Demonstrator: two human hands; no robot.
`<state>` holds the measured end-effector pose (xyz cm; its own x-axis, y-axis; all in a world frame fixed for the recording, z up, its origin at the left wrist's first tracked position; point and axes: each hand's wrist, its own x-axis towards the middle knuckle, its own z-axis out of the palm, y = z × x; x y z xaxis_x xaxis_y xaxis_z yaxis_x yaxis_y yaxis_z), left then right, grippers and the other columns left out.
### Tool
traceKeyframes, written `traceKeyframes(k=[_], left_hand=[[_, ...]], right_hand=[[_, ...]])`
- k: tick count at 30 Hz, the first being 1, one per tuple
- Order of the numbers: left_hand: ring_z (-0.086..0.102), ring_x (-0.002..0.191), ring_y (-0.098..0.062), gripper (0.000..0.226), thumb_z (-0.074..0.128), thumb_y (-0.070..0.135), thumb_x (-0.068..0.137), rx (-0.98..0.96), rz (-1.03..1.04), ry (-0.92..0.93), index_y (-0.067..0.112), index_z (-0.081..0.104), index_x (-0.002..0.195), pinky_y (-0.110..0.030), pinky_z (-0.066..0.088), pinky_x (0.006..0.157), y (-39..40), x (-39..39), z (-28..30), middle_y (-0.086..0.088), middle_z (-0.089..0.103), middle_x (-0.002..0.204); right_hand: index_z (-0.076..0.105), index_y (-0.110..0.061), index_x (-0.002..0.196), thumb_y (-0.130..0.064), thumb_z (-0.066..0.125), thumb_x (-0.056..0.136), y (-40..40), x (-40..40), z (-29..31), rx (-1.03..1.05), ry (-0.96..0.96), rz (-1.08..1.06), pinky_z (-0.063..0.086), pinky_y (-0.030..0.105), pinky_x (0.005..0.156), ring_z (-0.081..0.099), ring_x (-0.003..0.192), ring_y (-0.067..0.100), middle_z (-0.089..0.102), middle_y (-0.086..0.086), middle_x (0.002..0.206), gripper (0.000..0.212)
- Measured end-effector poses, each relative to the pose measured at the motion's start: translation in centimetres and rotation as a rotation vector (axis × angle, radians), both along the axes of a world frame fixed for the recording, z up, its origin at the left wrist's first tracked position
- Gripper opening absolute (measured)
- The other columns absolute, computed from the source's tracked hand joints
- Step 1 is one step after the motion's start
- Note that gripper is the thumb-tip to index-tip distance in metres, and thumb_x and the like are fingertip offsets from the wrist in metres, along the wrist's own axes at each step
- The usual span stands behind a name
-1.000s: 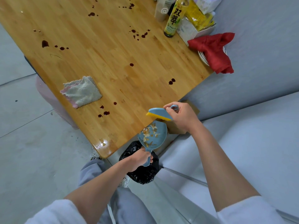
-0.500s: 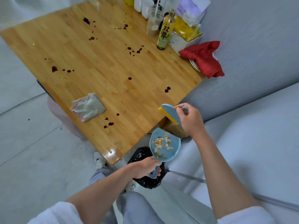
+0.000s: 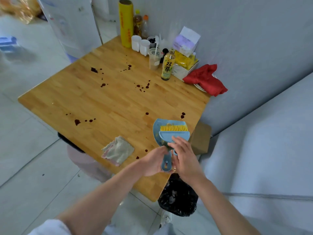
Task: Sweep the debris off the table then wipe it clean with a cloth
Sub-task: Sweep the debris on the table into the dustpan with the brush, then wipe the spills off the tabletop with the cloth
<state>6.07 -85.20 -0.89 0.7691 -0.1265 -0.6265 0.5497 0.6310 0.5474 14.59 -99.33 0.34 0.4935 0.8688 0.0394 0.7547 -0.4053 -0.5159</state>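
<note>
Brush nested on dustpan, left hand gripping handles, right hand loosely open.

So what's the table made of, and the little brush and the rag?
The table looks like wood: small honey-coloured strips joined together, with a slight sheen. The brush looks like smooth light-blue plastic with stiff yellow bristles, probably plastic too. The rag looks like soft, fuzzy cloth, pale with a wavy pinkish edge; which fibre, I cannot tell.
</note>
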Motion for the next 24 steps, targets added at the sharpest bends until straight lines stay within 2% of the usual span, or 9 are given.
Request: traceKeyframes(k=[3,7,9,12,14,17,20,22,24], left_hand=[[0.064,0.086,-0.026,0.037,0.028,0.031,0.105,-0.042,-0.017,-0.016,0.012,0.057,0.118,-0.050,0.051,0.087,3.6,-2.4,1.2,-0.011,0.066,0.102],[0.060,0.066,-0.016,0.036,0.026,0.029,0.104,-0.007,-0.110,-0.101,0.014,0.058,0.100,-0.030,0.049,0.058,6.7,-4.4,2.6,-0.002,0.062,0.077],[0.060,0.069,-0.016,0.038,0.025,0.031,0.105,0.005,-0.127,-0.105,0.016,0.060,0.100,-0.029,0.046,0.058,7.3,-4.9,3.1,-0.003,0.063,0.078],[0.064,0.075,-0.017,0.037,0.028,0.031,0.107,0.028,-0.163,-0.089,0.016,0.061,0.107,-0.029,0.047,0.062,8.6,-5.4,2.9,-0.003,0.068,0.084],[0.059,0.069,-0.017,0.032,0.031,0.026,0.107,0.094,-0.186,-0.044,0.011,0.060,0.101,-0.029,0.042,0.061,9.2,-5.7,3.0,-0.004,0.063,0.078],[0.051,0.080,-0.019,0.005,0.051,0.011,0.098,0.193,-0.232,0.000,0.012,0.056,0.096,-0.033,0.047,0.073,10.2,-5.5,0.5,-0.002,0.054,0.086],[0.053,0.081,-0.022,0.015,0.042,0.008,0.101,0.213,-0.215,0.004,0.014,0.052,0.093,-0.038,0.048,0.086,10.0,-5.5,0.8,-0.003,0.056,0.083],[0.058,0.076,-0.023,0.013,0.037,0.006,0.102,0.212,-0.243,0.000,0.005,0.050,0.098,-0.043,0.052,0.087,9.8,-5.3,0.9,-0.011,0.055,0.082],[0.058,0.075,-0.022,0.013,0.039,0.004,0.102,0.206,-0.266,-0.034,0.005,0.051,0.101,-0.044,0.054,0.088,9.2,-5.0,0.8,-0.012,0.055,0.082]], right_hand=[[0.051,-0.007,0.141,-0.027,0.034,0.104,3.1,-3.8,-0.1,-0.033,0.027,-0.059,0.025,0.044,0.123,0.021,0.152,0.024,0.039,0.011,0.156,0.046],[0.036,-0.008,0.152,-0.014,0.044,0.105,6.8,-8.6,1.1,-0.010,0.120,-0.187,0.018,0.041,0.126,0.008,0.152,0.010,0.030,0.008,0.162,0.048],[0.031,-0.012,0.154,-0.011,0.047,0.102,7.8,-9.8,1.9,-0.013,0.188,-0.227,0.014,0.037,0.127,0.003,0.151,0.004,0.025,0.007,0.164,0.055],[0.026,-0.020,0.155,-0.008,0.049,0.094,8.8,-11.1,2.3,-0.033,0.227,-0.270,0.020,0.045,0.125,0.000,0.155,0.009,0.018,0.007,0.166,0.066],[0.022,-0.023,0.156,-0.009,0.052,0.090,8.9,-11.2,2.3,-0.067,0.259,-0.272,0.019,0.046,0.126,-0.006,0.152,-0.004,0.022,0.004,0.165,0.074],[0.022,-0.029,0.157,-0.010,0.057,0.088,8.9,-11.3,2.5,0.029,0.394,-0.345,0.031,0.033,0.120,0.021,0.150,0.001,0.037,-0.010,0.158,0.079],[0.036,-0.027,0.153,-0.018,0.059,0.096,8.5,-10.0,2.2,0.256,0.321,-0.729,0.036,0.026,0.115,0.035,0.142,0.000,0.039,-0.016,0.156,0.062],[0.045,-0.024,0.147,-0.037,0.062,0.096,8.0,-8.5,1.8,0.210,0.448,-0.910,0.045,0.031,0.108,0.049,0.129,0.003,0.049,-0.016,0.144,0.056],[0.066,-0.019,0.123,-0.050,0.065,0.091,7.7,-7.8,1.1,0.143,0.732,-0.935,0.056,0.044,0.097,0.066,0.107,0.011,0.069,-0.010,0.120,0.044]])
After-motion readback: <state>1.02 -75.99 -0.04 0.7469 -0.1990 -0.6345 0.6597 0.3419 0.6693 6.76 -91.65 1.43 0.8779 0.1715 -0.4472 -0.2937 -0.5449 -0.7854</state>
